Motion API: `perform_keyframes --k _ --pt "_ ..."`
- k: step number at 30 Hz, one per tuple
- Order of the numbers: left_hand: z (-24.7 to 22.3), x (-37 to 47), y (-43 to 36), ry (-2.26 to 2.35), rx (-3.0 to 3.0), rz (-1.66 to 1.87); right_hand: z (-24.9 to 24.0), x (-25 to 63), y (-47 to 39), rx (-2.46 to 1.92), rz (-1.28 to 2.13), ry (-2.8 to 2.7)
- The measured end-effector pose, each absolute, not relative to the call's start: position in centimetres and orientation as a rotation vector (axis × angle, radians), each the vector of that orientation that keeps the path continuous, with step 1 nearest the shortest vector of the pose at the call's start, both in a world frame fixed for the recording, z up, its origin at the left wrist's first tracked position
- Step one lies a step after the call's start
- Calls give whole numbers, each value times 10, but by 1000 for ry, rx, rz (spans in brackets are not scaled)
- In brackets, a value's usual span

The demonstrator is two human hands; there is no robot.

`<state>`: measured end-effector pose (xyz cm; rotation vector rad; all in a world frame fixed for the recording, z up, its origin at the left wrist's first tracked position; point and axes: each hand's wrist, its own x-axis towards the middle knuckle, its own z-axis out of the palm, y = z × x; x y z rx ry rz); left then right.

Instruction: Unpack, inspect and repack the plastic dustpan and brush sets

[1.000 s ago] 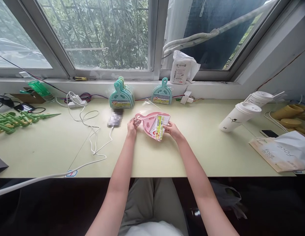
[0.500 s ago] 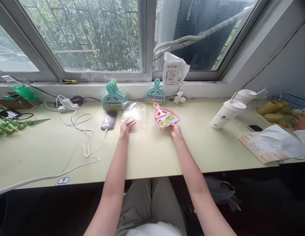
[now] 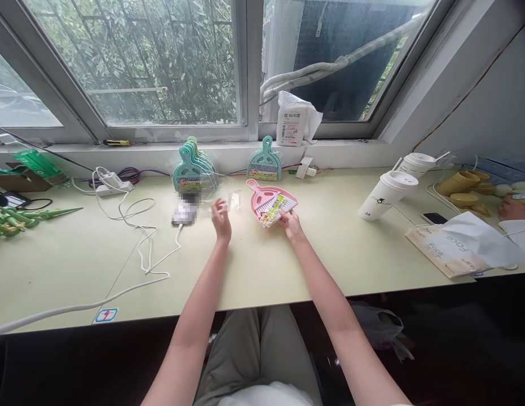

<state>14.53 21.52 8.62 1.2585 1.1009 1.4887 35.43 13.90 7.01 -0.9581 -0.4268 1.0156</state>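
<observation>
A pink dustpan (image 3: 259, 197) with a white-bristled brush and a yellow printed label is tilted over the table. My right hand (image 3: 291, 224) grips it at its lower right edge, thumb over the label. To its left, my left hand (image 3: 222, 220) is raised with curled fingers at a clear plastic bag (image 3: 235, 200), which it appears to pinch; the bag is thin and partly blurred. Behind the hands, a row of wrapped teal dustpan sets (image 3: 194, 169) leans at the wall, and a single teal dustpan set (image 3: 265, 160) stands to its right.
A pixelated device (image 3: 185, 210) with a white cable lies left of my hands. Two lidded white cups (image 3: 387, 194) and a tissue pack (image 3: 440, 251) are at the right, near another person's hand (image 3: 514, 207). Green plastic pieces (image 3: 17, 220) lie far left.
My left hand has lifted and its fingers have curled at the plastic bag, which has changed shape. My right hand has brought the pink dustpan slightly left and nearer.
</observation>
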Motion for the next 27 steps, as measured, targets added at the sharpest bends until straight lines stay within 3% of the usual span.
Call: perform_keyframes --k 3,5,8,17,24,27 --pt "82 164 209 725 1055 895 76 344 137 -960 1111 -566" --pt "77 168 208 612 1026 760 80 337 135 -951 1212 -683" --pt "72 164 209 610 1039 829 83 328 132 -962 1309 -800" --pt "69 169 217 737 1098 959 70 351 140 -1261 1181 -616" --pt "65 166 228 939 994 1106 69 413 133 -1243 718 -189" --pt "66 163 227 904 996 1159 72 404 133 -1361 784 -272"
